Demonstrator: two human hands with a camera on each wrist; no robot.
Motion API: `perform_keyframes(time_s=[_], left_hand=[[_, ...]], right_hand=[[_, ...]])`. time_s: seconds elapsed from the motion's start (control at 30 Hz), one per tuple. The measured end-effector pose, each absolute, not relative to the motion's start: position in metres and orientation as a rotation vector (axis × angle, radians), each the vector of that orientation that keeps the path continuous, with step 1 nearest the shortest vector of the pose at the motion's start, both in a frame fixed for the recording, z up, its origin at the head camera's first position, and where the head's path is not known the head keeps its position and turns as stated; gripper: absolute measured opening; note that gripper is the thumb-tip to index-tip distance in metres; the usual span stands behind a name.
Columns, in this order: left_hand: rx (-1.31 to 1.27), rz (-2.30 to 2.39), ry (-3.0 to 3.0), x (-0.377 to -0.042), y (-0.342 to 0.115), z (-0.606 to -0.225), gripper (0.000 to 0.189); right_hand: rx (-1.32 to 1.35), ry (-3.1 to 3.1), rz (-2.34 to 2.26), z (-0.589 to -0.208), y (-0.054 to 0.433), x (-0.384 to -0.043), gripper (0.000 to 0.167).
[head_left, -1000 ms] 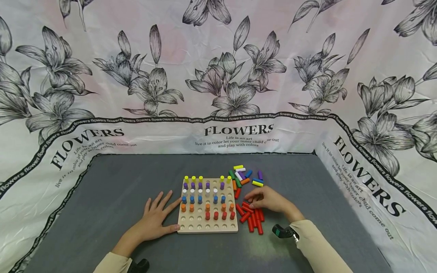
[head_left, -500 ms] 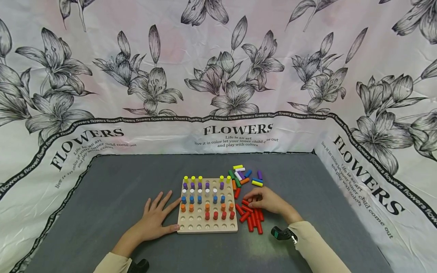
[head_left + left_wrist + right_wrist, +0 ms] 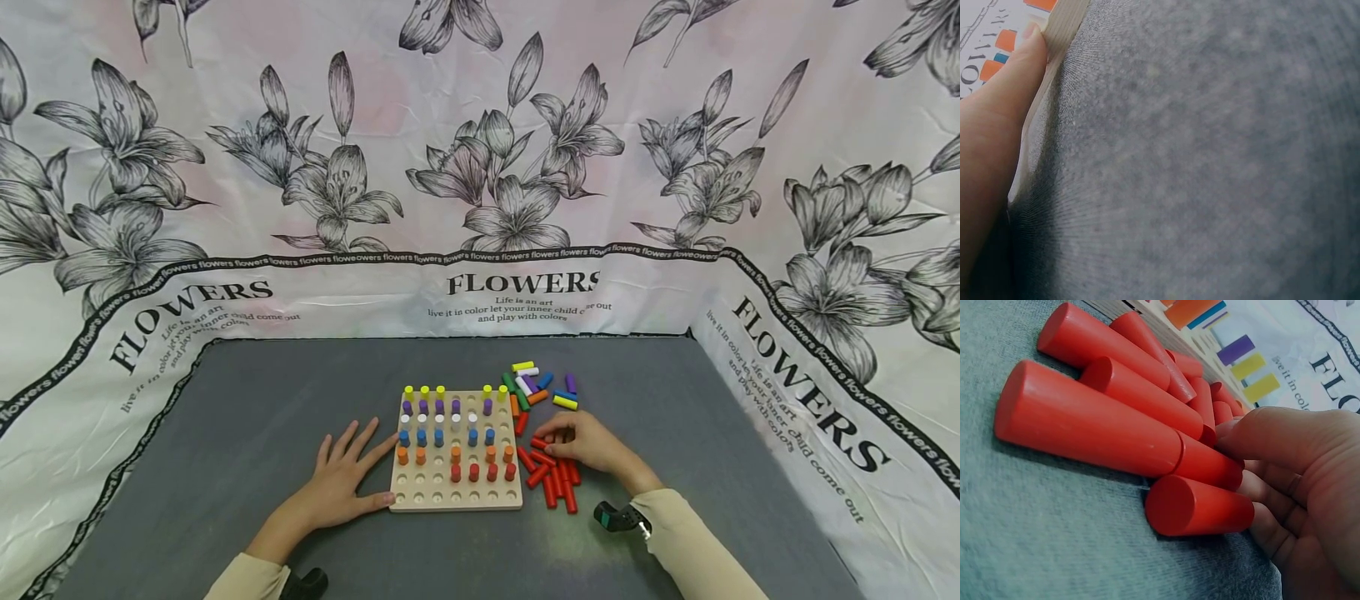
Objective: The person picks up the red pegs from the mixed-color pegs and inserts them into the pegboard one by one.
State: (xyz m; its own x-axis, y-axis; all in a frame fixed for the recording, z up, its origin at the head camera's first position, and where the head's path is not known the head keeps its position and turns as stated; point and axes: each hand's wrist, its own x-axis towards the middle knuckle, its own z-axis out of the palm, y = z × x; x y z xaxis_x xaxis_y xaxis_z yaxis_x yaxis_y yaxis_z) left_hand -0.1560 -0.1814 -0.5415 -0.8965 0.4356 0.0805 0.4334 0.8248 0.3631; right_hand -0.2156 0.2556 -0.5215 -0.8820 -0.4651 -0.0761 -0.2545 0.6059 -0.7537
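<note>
1. Here comes the wooden pegboard (image 3: 457, 506), its holes occupied in rows: along the far edge five yellow pegs (image 3: 425, 392), then five purple pegs (image 3: 423, 408), five white pegs (image 3: 439, 422), five blue pegs (image 3: 438, 439) and five orange pegs (image 3: 455, 456)
2. Nearer the person, four seated red pegs (image 3: 474, 473) are lodged towards the pegboard's right side
3. At the pegboard's left edge, the left hand (image 3: 339, 492) is spread wide, the wood touched by thumb and forefinger
4. Just right of the pegboard, loose red pegs (image 3: 1091, 419) are piled and touched by the right hand (image 3: 588, 440); its grip is narrow, and whether a peg is pinched cannot be told
5. Off the pegboard's far right corner, mixed loose pegs (image 3: 522, 403) are scattered, green ones included
6. Beyond the pegboard, a printed cloth (image 3: 375, 300) is lettered "FLOWERS", with "Life is an art" and "and play with colors" set below
7. Above that heading, "flowers" is repeated along a black band (image 3: 525, 255)
</note>
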Motion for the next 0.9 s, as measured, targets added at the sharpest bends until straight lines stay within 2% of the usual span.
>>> perform_keyframes(time_s=[0.9], left_hand=[[0.702,0.531,2.987,-0.1598,-0.1820,-0.5360,0.087]], right_hand=[[-0.589,2.616,-1.109,-0.5188,0.2485,-0.2123,0.022]])
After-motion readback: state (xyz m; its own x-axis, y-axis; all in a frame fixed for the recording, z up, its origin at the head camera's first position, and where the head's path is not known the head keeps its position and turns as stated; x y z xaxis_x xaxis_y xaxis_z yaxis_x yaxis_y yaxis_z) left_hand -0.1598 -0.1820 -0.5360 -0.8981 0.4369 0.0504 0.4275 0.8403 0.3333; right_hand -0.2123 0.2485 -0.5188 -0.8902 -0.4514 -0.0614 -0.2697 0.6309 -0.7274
